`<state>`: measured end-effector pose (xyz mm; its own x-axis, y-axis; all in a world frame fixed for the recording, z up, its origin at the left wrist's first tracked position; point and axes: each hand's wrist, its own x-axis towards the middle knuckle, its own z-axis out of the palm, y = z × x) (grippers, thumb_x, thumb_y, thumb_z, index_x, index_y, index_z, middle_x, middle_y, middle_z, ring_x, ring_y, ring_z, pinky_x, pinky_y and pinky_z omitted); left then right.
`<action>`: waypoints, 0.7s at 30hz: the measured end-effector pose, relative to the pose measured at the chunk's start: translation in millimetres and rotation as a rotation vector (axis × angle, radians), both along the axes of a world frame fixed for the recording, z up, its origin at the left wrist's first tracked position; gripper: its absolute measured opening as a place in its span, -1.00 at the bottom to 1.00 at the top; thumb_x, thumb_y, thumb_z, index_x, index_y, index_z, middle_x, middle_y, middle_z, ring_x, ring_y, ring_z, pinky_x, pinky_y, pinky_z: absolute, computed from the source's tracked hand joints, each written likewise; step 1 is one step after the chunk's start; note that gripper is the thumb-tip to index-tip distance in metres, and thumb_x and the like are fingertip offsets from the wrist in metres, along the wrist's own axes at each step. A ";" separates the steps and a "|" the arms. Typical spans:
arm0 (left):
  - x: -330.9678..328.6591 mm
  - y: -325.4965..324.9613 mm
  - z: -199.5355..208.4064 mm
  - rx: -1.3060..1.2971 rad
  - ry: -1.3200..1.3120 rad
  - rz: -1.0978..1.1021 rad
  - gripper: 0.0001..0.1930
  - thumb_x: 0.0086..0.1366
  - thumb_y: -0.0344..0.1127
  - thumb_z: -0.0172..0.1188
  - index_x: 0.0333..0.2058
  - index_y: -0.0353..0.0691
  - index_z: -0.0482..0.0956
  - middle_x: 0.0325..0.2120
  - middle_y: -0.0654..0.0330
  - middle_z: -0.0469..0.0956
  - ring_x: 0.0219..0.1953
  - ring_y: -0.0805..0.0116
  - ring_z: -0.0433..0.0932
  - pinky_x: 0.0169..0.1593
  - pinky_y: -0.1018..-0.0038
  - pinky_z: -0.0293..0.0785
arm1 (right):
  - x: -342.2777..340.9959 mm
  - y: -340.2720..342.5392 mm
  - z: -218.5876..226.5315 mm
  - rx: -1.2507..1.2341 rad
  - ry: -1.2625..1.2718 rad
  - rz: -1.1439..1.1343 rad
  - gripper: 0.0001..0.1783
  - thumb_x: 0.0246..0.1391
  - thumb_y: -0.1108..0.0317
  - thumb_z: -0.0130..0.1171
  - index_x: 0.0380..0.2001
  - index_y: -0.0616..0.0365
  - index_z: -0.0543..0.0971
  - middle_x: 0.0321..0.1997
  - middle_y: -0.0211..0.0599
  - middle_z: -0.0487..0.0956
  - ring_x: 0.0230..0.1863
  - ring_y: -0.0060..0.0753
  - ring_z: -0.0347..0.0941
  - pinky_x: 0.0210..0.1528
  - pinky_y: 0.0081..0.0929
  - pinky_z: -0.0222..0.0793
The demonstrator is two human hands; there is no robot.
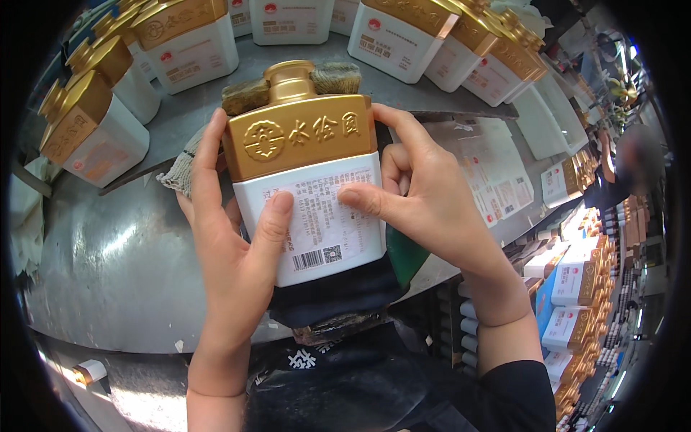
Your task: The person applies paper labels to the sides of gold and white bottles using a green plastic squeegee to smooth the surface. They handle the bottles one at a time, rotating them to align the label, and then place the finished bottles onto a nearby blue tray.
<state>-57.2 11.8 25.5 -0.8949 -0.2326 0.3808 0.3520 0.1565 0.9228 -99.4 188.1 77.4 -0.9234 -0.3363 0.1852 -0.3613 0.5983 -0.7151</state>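
Note:
Between both hands I hold a flat white bottle [252, 198] with a gold embossed shoulder and a gold neck. A pale sheet with small print and a barcode lies on its white face. My left hand [230, 223] grips the left side, its thumb pressed on that sheet. My right hand [425, 187] grips the right side, with its thumb on the sheet too. Behind the bottle's neck shows a worn brown block [337, 76]. Grey knitted fabric [180, 173] lies beside my left fingers. Dark and green material [407, 252] shows under the bottle.
Several similar gold-and-white bottles [187, 61] stand along the metal table's [108, 252] far side. Printed sheets [497, 173] lie at right, near a white tray [540, 119]. Farther right are rows of bottles [576, 281] and another person [637, 158].

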 end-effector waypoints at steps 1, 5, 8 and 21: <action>-0.2 -1.7 -0.8 -0.007 -0.008 0.003 -0.29 0.32 -0.33 0.15 0.37 -0.26 0.06 0.27 0.00 0.22 0.30 0.21 0.22 0.35 0.31 0.09 | -0.5 -0.8 1.7 0.009 -0.001 0.014 -0.14 -0.07 0.20 0.47 0.23 0.37 0.31 -0.65 -0.52 0.37 -0.58 -0.73 0.26 -0.50 -0.69 0.14; -0.6 -7.5 -3.1 0.016 -0.016 -0.009 -0.29 0.32 -0.32 0.15 0.38 -0.26 0.06 0.27 -0.01 0.22 0.31 0.21 0.21 0.36 0.32 0.09 | -2.8 -0.3 3.6 0.045 0.000 0.048 -0.10 -0.11 0.20 0.49 0.24 0.37 0.30 -0.66 -0.51 0.35 -0.59 -0.72 0.24 -0.50 -0.69 0.14; 3.4 -13.9 -3.9 0.022 -0.028 -0.069 -0.20 0.27 -0.29 0.21 0.39 -0.24 0.01 0.28 -0.02 0.20 0.32 0.19 0.20 0.36 0.31 0.10 | 0.2 2.2 0.5 0.040 -0.014 0.037 -0.04 -0.15 0.20 0.51 0.27 0.34 0.27 -0.67 -0.51 0.34 -0.59 -0.71 0.25 -0.49 -0.68 0.16; 15.1 -9.1 0.7 0.081 -0.143 -0.149 0.03 0.09 -0.25 0.39 0.42 -0.18 -0.09 0.31 -0.02 0.16 0.33 0.14 0.22 0.36 0.28 0.17 | -0.3 12.5 -5.0 0.020 -0.113 0.112 0.03 -0.14 0.26 0.50 0.36 0.24 0.18 -0.62 -0.49 0.38 -0.56 -0.71 0.29 -0.50 -0.69 0.17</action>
<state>-42.1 2.8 26.2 -0.9651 -0.1183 0.2335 0.2308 0.0362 0.9723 -99.8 200.6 72.4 -0.8946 -0.4406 0.0744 -0.3441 0.5733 -0.7436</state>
